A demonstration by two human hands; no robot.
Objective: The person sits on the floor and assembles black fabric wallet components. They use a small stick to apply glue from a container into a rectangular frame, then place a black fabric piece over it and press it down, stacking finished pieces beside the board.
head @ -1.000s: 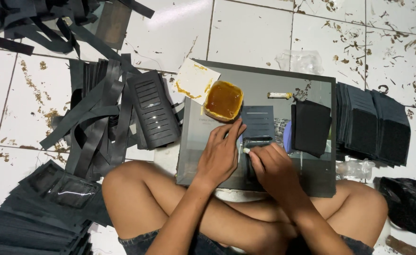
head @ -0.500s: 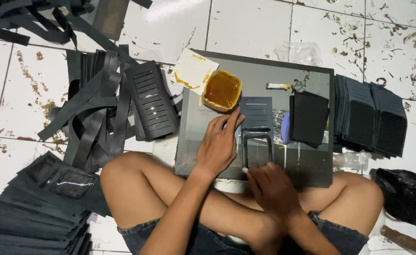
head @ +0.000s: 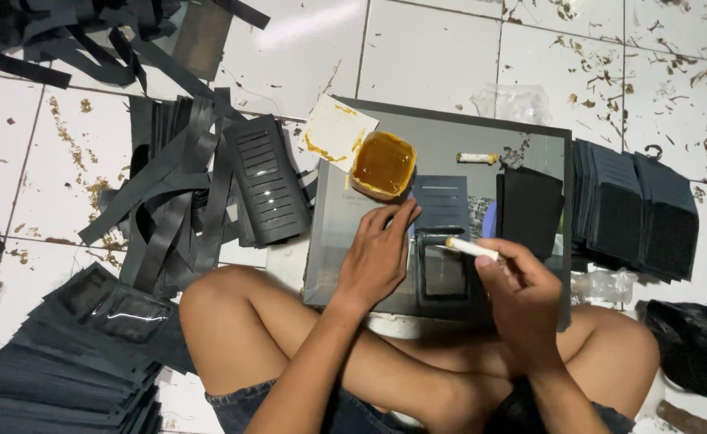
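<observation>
We note a small white stick (head: pixel 472 247), slightly tilted, above a dark rectangular frame piece (head: pixel 442 269) lying flat on the grey board (head: pixel 337 233), beside a tub of amber glue (head: pixel 382 164).

Clear crumpled plastic bag (head: pixel 514 102) on the white tiles just beyond the far edge of the grey work board (head: pixel 450 133). Another clear wrapper (head: pixel 606 285) lies by the board's right edge, below the stack of black pieces. Black plastic bag (head: pixel 695 345), bunched and glossy, sits on the floor at far right beside the knee; no labels, signs or screens.
</observation>
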